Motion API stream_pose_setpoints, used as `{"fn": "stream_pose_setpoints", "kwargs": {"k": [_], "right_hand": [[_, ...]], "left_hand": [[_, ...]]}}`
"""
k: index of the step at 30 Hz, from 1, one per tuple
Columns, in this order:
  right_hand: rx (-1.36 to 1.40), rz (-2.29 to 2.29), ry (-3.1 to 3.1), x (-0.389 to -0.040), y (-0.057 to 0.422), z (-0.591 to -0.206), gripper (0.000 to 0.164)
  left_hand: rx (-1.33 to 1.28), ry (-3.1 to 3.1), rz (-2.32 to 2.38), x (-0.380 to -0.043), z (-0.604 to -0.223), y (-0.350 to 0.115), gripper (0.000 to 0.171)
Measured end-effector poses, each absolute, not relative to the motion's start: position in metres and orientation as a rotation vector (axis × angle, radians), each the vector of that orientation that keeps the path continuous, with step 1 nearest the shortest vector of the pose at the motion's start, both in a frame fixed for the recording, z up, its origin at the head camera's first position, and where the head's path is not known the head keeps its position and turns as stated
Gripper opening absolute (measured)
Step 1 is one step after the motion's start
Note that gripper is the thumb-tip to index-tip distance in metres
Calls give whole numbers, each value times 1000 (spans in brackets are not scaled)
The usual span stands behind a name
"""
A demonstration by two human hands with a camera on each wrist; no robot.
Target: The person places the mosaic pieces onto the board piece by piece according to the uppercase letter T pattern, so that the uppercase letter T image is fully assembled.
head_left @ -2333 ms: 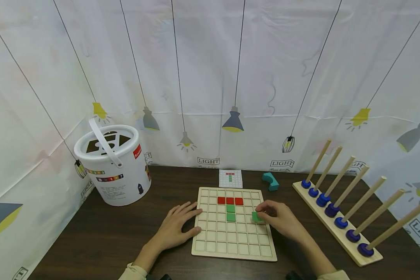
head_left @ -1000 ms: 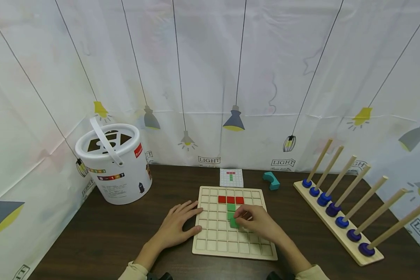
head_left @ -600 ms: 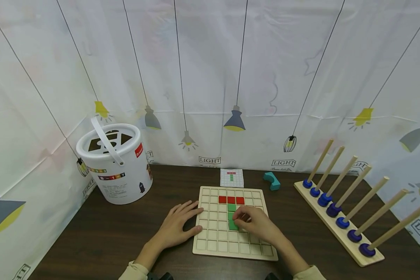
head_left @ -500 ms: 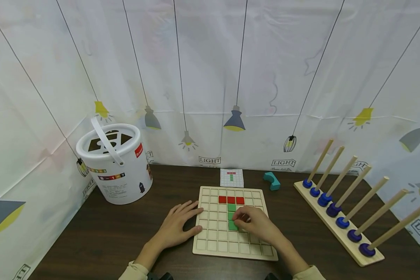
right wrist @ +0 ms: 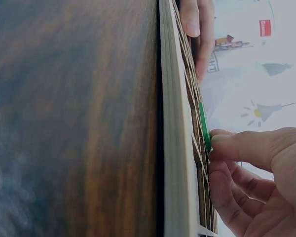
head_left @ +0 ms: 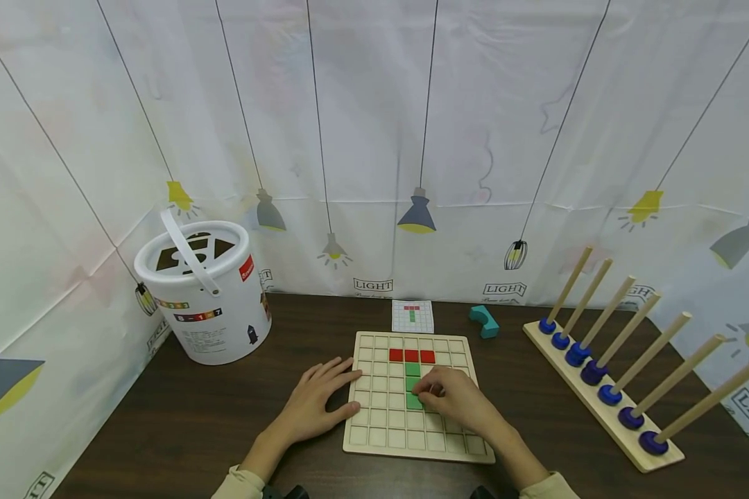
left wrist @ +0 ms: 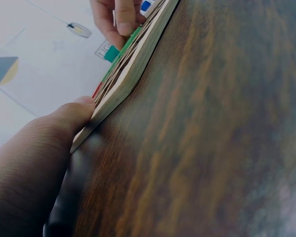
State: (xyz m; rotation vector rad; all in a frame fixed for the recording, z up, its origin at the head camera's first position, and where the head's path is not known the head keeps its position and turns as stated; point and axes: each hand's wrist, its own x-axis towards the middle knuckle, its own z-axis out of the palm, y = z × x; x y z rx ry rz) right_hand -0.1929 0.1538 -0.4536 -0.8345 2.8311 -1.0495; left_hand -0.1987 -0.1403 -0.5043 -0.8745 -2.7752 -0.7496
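Note:
A wooden grid board (head_left: 397, 441) lies on the dark table, with a row of red square tiles (head_left: 412, 356) near its far side. Below the middle red tile runs a column of green square tiles (head_left: 413, 370). My right hand (head_left: 455, 396) pinches the nearest green tile (head_left: 415, 401) at its right side, thumb and forefinger together; in the right wrist view this tile (right wrist: 204, 126) lies almost flush in the board. My left hand (head_left: 317, 400) rests with fingers spread at the board's left edge. In the left wrist view, the left thumb (left wrist: 71, 116) touches that edge.
Behind the board lies a pattern card (head_left: 412, 317) with a red and green T. A teal arch block (head_left: 484, 323) sits beside it. A wooden peg stand (head_left: 605, 398) with blue rings is at right, a white bucket (head_left: 206, 294) at back left.
My right hand has carried a green tile from the board's right side leftward, setting it below the other green tiles; over the last half second it barely moves. My left hand stays put.

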Motion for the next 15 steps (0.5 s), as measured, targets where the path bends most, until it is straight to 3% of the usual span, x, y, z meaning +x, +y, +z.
{"fn": "stream_pose_setpoints", "kwargs": {"k": [15], "right_hand": [[-724, -1127, 2822, -192, 164, -450, 13]], "left_hand": [[-878, -2757, -779, -199, -503, -144, 55]]}}
